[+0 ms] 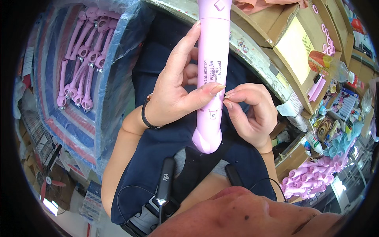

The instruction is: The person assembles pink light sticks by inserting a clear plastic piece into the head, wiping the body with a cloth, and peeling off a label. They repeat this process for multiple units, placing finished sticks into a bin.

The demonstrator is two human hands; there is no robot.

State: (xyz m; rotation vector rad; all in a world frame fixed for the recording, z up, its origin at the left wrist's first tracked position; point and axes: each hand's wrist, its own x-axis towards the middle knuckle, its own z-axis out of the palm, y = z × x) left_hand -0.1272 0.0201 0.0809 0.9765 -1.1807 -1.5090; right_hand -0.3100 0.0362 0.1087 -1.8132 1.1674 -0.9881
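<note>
A long pale pink plastic toy wand handle (213, 43) with a rounded lower end runs upright through the middle of the view. Dark printed lettering, a raised diamond shape and a small screw hole show on its surface. My left hand (173, 85) grips it from the left, thumb laid across its front near the lettering. At its right edge my right hand (254, 114) is closed, thumb and index fingertips pinched together close to the handle. Whatever lies between those fingertips is too small to make out.
On the left, a blue striped bag (49, 122) lined with clear plastic holds several pink wands (81, 59). To the right stand cardboard boxes (270, 21), pink rings (325, 31), a clear bottle (339, 72) and a pile of pink tubes (312, 177). A fan (49, 180) is at lower left.
</note>
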